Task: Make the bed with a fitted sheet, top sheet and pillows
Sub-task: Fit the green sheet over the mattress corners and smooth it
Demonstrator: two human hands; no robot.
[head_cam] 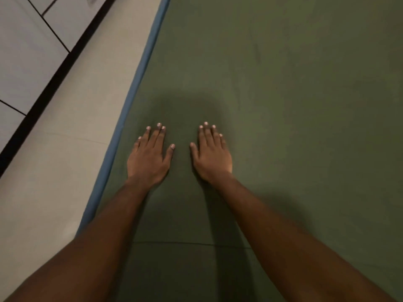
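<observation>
Left of the left grip (148, 158) runs the blue mattress edge (139, 77). Both it and the right grip (211, 155) lie released, fingers flat, pressing the green sheet (283, 83) spread smooth beneath them. Which sheet this is I cannot tell; later layers probably remain.

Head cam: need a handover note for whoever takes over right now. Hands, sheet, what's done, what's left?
Left hand: flat, palm down, fingers straight, pressing on the green sheet.
Right hand: the same, beside the left, not touching it.
The green sheet lies spread and smooth; a blue edge shows along its left side, next to the floor.
Done: sheet laid out flat here.
Left: cannot tell which sheet this is; no pillows in view.
</observation>
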